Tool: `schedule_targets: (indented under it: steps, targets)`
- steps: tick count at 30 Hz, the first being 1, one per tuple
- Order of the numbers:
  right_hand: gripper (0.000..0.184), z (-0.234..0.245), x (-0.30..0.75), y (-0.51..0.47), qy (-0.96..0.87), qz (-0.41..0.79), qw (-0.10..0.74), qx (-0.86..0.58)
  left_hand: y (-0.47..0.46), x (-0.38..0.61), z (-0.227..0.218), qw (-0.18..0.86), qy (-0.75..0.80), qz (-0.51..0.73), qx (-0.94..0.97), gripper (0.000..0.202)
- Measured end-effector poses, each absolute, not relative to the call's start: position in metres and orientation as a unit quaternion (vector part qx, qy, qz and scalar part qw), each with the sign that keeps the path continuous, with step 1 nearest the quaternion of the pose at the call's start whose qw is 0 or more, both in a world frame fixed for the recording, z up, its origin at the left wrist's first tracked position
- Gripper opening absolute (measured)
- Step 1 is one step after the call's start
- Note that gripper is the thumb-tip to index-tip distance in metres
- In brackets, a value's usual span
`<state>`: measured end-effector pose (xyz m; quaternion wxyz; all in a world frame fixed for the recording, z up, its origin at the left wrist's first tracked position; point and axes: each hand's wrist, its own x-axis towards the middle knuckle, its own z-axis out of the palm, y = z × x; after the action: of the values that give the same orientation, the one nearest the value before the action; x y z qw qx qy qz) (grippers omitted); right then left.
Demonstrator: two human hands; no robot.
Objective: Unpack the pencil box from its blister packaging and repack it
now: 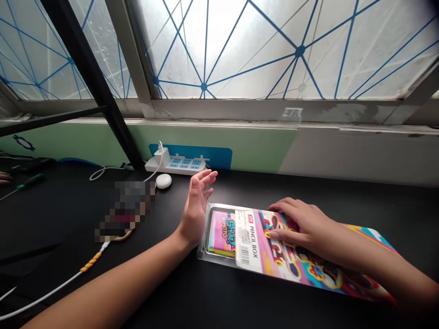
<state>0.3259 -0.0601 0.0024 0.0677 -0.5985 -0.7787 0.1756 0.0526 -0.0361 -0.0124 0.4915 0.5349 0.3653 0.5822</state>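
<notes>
Head view: on the black desk point(171, 292) lies the pencil box pack point(288, 265), the right hand point(305, 224) spread loosely over it, the left hand point(197, 210) unclenched at its left end. Left of the pack: white cable point(90, 262), pixelated object point(125, 212), round white case point(163, 181). Beyond it: power strip point(185, 165), green wall point(257, 146), window point(226, 55) part-blocked by a black post point(99, 91).

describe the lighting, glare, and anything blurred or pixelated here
Head view: strong backlight from the window, nearly washed out in places; head view: black table much darker, with a faint sheen towards the wall; head view: blocky pixelated patch beside the left hand; head view: "PENCIL BOX" lettering sharp enough to read.
</notes>
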Motion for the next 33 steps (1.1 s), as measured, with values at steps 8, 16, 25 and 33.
schedule_targets:
  steps: [8, 16, 25, 33]
  targets:
    - [0.061, 0.017, 0.213, -0.034, -0.858, 0.041, -0.016, -0.511, -0.03, 0.052, -0.014, 0.535, 0.35, 0.603, 0.479, 0.043]
    - [0.063, 0.024, 0.292, -0.057, -0.81, 0.069, 0.095, -0.574, -0.02, 0.046, -0.018, 0.601, 0.431, 0.526, 0.419, 0.057]
    - [0.048, 0.006, 0.344, -0.073, -0.759, 0.251, 0.101, -0.592, -0.015, 0.044, -0.028, 0.656, 0.386, 0.501, 0.412, 0.061]
    - [0.047, 0.005, 0.344, -0.073, -0.742, 0.225, 0.09, -0.626, -0.018, 0.049, -0.022, 0.649, 0.421, 0.49, 0.402, 0.039]
